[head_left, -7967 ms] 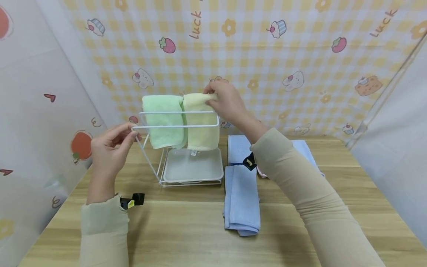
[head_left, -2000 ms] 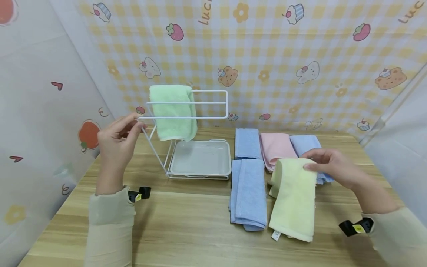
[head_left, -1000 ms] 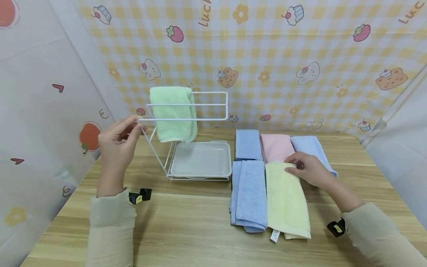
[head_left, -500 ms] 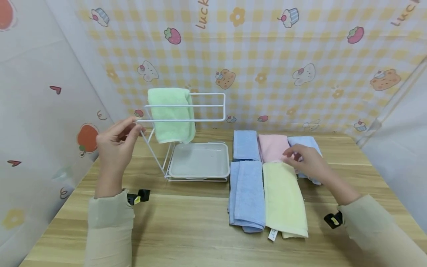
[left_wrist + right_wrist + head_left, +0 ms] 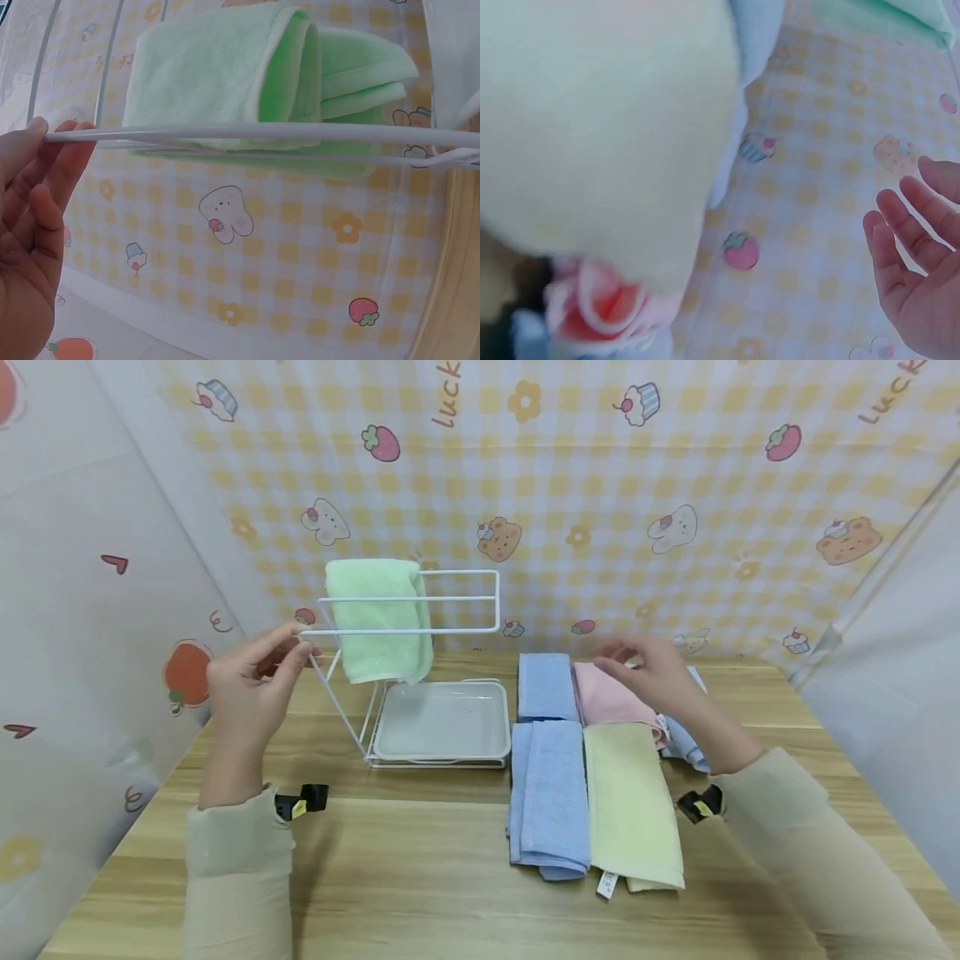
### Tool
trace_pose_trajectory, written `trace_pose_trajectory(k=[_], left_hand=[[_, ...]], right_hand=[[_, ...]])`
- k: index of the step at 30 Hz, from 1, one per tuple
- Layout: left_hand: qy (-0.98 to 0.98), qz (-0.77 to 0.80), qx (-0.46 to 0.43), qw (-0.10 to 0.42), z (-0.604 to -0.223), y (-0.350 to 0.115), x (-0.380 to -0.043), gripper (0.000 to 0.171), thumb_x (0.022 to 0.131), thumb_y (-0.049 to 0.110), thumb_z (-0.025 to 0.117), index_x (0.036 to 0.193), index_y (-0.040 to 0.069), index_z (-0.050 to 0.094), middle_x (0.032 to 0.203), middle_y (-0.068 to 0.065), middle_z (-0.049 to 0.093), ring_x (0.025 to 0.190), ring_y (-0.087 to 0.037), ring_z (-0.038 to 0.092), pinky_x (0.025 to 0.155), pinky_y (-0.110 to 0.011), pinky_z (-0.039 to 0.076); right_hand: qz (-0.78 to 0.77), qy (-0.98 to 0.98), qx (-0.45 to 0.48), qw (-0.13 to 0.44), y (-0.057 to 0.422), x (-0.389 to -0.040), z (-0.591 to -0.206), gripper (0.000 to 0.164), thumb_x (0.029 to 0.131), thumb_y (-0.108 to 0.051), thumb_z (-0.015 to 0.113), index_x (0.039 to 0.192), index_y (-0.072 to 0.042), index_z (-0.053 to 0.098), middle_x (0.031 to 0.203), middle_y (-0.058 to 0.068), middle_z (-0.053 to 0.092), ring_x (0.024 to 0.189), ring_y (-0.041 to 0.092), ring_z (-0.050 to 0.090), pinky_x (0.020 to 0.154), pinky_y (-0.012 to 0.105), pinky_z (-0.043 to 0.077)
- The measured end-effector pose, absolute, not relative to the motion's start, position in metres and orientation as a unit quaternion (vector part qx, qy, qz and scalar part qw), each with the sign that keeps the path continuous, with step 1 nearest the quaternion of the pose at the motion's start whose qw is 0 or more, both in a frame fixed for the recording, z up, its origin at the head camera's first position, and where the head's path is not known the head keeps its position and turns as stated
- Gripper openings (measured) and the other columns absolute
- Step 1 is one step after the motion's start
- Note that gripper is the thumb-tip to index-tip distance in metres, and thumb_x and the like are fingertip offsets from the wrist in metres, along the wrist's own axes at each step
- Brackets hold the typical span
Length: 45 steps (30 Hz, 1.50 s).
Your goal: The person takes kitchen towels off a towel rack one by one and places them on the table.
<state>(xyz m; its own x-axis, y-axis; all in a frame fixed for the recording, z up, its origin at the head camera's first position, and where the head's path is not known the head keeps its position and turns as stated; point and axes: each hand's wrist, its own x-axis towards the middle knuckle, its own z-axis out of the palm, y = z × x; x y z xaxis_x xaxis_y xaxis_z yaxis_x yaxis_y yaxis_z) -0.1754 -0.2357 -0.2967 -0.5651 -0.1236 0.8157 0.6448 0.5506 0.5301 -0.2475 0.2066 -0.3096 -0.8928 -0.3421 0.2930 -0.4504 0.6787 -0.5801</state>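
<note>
At the front left corner of the white wire rack (image 5: 405, 632), my left hand (image 5: 251, 681) pinches the bar between thumb and fingers, as the left wrist view also shows. A folded light green towel (image 5: 382, 662) hangs over the rack's left part; the bars to its right are bare. My right hand (image 5: 652, 677) holds nothing and is raised over the folded pink towel (image 5: 607, 697), fingers loosely bent in the right wrist view. Below that hand a folded yellow towel (image 5: 633, 806) with a white tag lies flat, its far edge against the pink one.
A white tray (image 5: 442, 722) sits in the rack's base. Left of the yellow and pink towels lie a near blue towel (image 5: 553, 802) and a far blue towel (image 5: 544, 687). Another blue towel (image 5: 686, 747) is partly hidden under the right forearm. A patterned curtain (image 5: 570, 485) closes the back.
The yellow towel has come off the rack and been laid on the table beside the near blue one. My right hand has let go and moved up and left. The left hand keeps its hold.
</note>
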Motion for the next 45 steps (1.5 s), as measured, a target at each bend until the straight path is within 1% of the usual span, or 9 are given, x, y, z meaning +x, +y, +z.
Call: trace_pose_trajectory(k=[4, 10, 14, 19, 25, 29, 34, 39, 45], left_hand=[[-0.781, -0.434, -0.168, 0.417, -0.294, -0.238, -0.174, 0.020, 0.085, -0.010, 0.070, 0.105, -0.008, 0.073, 0.088, 0.032, 0.066, 0.072, 0.012, 0.064, 0.061, -0.003, 0.046], [-0.789, -0.430, -0.148, 0.414, -0.294, -0.241, -0.173, 0.022, 0.085, -0.008, 0.071, 0.107, -0.005, 0.074, 0.086, 0.032, 0.065, 0.073, 0.014, 0.063, 0.064, -0.002, 0.047], [-0.782, -0.437, -0.150, 0.419, -0.294, -0.243, -0.174, 0.022, 0.085, -0.009, 0.071, 0.106, -0.006, 0.074, 0.086, 0.031, 0.066, 0.073, 0.013, 0.064, 0.063, -0.003, 0.047], [-0.776, -0.441, -0.156, 0.424, -0.294, -0.243, -0.175, 0.022, 0.085, -0.012, 0.070, 0.106, -0.008, 0.073, 0.087, 0.030, 0.066, 0.074, 0.013, 0.064, 0.064, -0.003, 0.047], [-0.777, -0.430, -0.159, 0.432, -0.293, -0.242, -0.174, 0.020, 0.086, -0.013, 0.068, 0.105, -0.009, 0.073, 0.087, 0.036, 0.064, 0.074, 0.016, 0.063, 0.064, -0.002, 0.047], [-0.780, -0.429, -0.157, 0.428, -0.293, -0.240, -0.173, 0.020, 0.086, -0.010, 0.070, 0.105, -0.008, 0.073, 0.085, 0.034, 0.064, 0.073, 0.015, 0.063, 0.064, -0.003, 0.047], [-0.783, -0.429, -0.162, 0.420, -0.295, -0.239, -0.171, 0.020, 0.086, -0.010, 0.070, 0.106, -0.009, 0.072, 0.086, 0.036, 0.064, 0.074, 0.015, 0.063, 0.063, -0.003, 0.047], [-0.776, -0.431, -0.169, 0.428, -0.295, -0.237, -0.170, 0.020, 0.086, -0.011, 0.070, 0.105, -0.009, 0.072, 0.086, 0.038, 0.063, 0.073, 0.016, 0.062, 0.061, -0.003, 0.045], [-0.779, -0.429, -0.171, 0.424, -0.295, -0.236, -0.172, 0.020, 0.085, -0.011, 0.070, 0.105, -0.009, 0.072, 0.086, 0.037, 0.063, 0.074, 0.016, 0.063, 0.062, -0.003, 0.047]], right_hand=[[0.373, -0.898, 0.215, 0.092, 0.184, -0.254, -0.299, 0.023, 0.098, -0.021, 0.065, 0.114, -0.005, 0.069, 0.108, 0.014, 0.071, 0.096, 0.027, 0.066, 0.072, 0.027, 0.052], [0.419, -0.869, 0.245, 0.098, 0.142, -0.262, -0.282, 0.027, 0.099, -0.023, 0.063, 0.120, -0.007, 0.067, 0.110, 0.012, 0.069, 0.100, 0.023, 0.063, 0.085, 0.035, 0.053], [0.446, -0.845, 0.271, 0.116, 0.114, -0.265, -0.269, 0.026, 0.099, -0.021, 0.062, 0.121, -0.006, 0.066, 0.114, 0.010, 0.068, 0.103, 0.019, 0.061, 0.086, 0.037, 0.056], [0.467, -0.821, 0.297, 0.138, 0.087, -0.267, -0.252, 0.026, 0.099, -0.018, 0.063, 0.120, -0.004, 0.066, 0.118, 0.011, 0.067, 0.106, 0.020, 0.059, 0.086, 0.036, 0.057], [0.432, -0.831, 0.321, 0.143, 0.064, -0.275, -0.233, 0.026, 0.095, -0.018, 0.068, 0.117, -0.004, 0.068, 0.122, 0.009, 0.067, 0.112, 0.024, 0.058, 0.094, 0.038, 0.051], [0.393, -0.845, 0.338, 0.134, 0.051, -0.283, -0.224, 0.025, 0.094, -0.018, 0.069, 0.116, -0.005, 0.069, 0.122, 0.007, 0.068, 0.116, 0.022, 0.056, 0.102, 0.035, 0.046], [0.380, -0.855, 0.339, 0.095, 0.039, -0.290, -0.215, 0.026, 0.094, -0.019, 0.069, 0.118, -0.008, 0.068, 0.123, 0.005, 0.067, 0.117, 0.020, 0.056, 0.103, 0.030, 0.046], [0.361, -0.857, 0.365, 0.046, 0.028, -0.296, -0.208, 0.032, 0.095, -0.019, 0.069, 0.124, -0.008, 0.065, 0.127, 0.006, 0.065, 0.122, 0.020, 0.057, 0.107, 0.030, 0.044], [0.315, -0.853, 0.416, 0.022, 0.015, -0.301, -0.204, 0.033, 0.095, -0.017, 0.068, 0.127, -0.009, 0.063, 0.131, 0.003, 0.064, 0.125, 0.018, 0.054, 0.109, 0.028, 0.042]])
